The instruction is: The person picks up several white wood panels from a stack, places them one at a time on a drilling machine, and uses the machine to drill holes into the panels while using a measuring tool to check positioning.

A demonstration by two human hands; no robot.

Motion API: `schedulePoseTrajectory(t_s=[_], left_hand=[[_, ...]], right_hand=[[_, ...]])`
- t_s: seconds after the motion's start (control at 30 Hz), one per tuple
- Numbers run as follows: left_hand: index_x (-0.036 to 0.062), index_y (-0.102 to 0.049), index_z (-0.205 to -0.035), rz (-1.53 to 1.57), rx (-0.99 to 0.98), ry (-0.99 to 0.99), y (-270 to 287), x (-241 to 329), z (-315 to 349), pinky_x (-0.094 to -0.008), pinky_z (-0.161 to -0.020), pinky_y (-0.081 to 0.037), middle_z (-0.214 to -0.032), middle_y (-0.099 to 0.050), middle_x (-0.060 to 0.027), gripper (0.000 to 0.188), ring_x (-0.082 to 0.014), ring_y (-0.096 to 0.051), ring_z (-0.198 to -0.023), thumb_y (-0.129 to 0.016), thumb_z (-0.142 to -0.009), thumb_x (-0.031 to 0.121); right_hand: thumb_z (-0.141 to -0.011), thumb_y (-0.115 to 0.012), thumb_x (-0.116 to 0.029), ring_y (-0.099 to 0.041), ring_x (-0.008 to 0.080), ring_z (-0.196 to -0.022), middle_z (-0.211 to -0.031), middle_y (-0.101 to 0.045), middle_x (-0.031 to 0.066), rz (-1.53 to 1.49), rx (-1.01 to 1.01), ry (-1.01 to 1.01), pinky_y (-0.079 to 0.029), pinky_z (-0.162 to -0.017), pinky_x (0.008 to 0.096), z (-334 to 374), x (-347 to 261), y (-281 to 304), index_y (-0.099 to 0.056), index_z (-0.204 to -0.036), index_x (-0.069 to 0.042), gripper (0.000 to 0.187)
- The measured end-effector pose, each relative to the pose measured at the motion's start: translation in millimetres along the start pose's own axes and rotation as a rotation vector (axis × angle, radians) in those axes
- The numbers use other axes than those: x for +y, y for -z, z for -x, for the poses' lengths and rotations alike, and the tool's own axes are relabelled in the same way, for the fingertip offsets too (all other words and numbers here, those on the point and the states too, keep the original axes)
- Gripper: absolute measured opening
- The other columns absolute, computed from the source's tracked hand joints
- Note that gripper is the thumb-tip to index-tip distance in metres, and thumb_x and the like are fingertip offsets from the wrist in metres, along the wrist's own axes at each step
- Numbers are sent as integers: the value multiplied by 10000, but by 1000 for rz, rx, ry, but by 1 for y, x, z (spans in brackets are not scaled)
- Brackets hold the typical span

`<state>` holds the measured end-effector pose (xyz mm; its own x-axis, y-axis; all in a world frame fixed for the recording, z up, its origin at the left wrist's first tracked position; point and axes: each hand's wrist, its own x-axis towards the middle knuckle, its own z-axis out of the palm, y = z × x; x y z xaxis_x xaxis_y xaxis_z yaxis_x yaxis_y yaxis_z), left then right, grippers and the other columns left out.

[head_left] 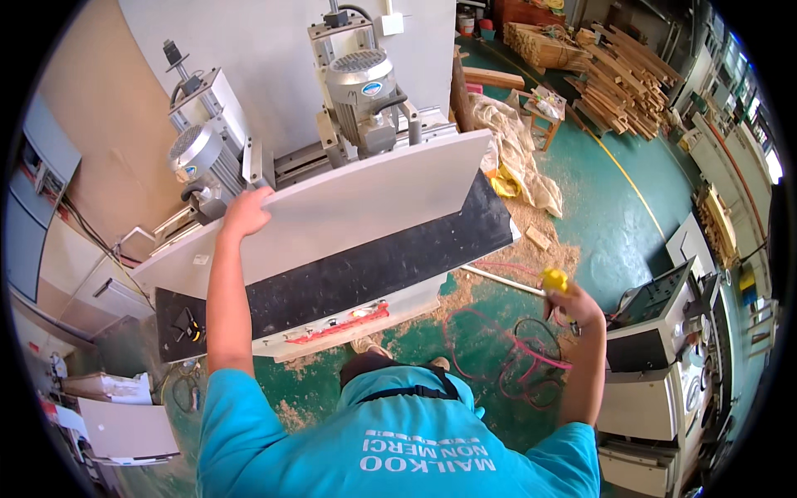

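Observation:
My left hand point(246, 213) is closed over the top edge of a long pale grey board point(374, 195), which stands on its edge, leaning slightly. The board rests on a black worktop point(374, 261) in front of two grey motors, the left motor point(203, 158) and the right motor point(363, 91). Out to the right, away from the machine, my right hand point(579, 305) is raised and closed around a small yellow tool point(554, 280). Its kind is not clear, since the fingers cover most of it. A small black-and-yellow tool point(193, 325) lies at the worktop's left end.
Pink hose point(523, 365) lies coiled on the green floor amid sawdust. At right stands a control cabinet point(656, 299). Timber pieces point(623, 79) are piled at the far right, with a beige sack point(519, 149) nearer the machine. White boards point(129, 427) stand at lower left.

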<state>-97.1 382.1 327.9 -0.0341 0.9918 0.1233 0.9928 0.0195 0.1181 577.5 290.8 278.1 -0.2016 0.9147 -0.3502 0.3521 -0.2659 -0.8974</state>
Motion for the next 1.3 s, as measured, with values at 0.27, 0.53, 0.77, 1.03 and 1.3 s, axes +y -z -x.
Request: schedulePoseTrajectory(t_s=[0.27,0.53,0.77,1.03,1.3], left_hand=[[72,-662,-895,-7,314,-21,-6,-3,-8,-468,-773,-498,-865,-691,-121,382,-349,-652,-864,-589,-910,447],[78,-621,-725,-37,618,56,-32,-2,-15,-437,-846,-456,-764,-663,-85,375,-287,-644,-807,-576,-935,385],[79,-680,-866,-304,979,427,-61,-45,39,-605,-1077,-232,-1304,-598,-130,304,-352,-456,-1315,-627,-891,378],[23,-530,-1282,2002,1513,520,-104,13,161,-461,-1034,-410,-1264,-573,-111,554,-298,-535,-1178,-477,-930,448],[100,-400,-1465,2236,1367,1207,-229,67,308,-560,-1095,-354,-1483,-441,-118,732,-351,-416,-1352,-388,-946,617]], right_hand=[[-946,-658,-209,-616,136,-818,-970,-643,23,-145,-446,40,-508,-782,311,-16,16,-152,-544,-1319,-39,426],[-971,-624,-267,-600,119,-758,-809,-636,20,-43,-591,-31,-496,-712,297,-65,8,-277,-563,-1202,-19,344],[-969,-598,-294,-561,146,-510,-627,-606,36,29,335,-131,-439,-478,303,-88,126,-72,-586,-960,-61,234],[-995,-524,-188,-585,95,-620,-868,-689,96,-275,437,-191,-389,-502,219,46,83,66,-543,-1165,-76,204],[-953,-615,-276,-609,137,-484,-604,-519,-5,417,93,-423,-442,-419,278,-63,55,113,-628,-934,-15,262]])
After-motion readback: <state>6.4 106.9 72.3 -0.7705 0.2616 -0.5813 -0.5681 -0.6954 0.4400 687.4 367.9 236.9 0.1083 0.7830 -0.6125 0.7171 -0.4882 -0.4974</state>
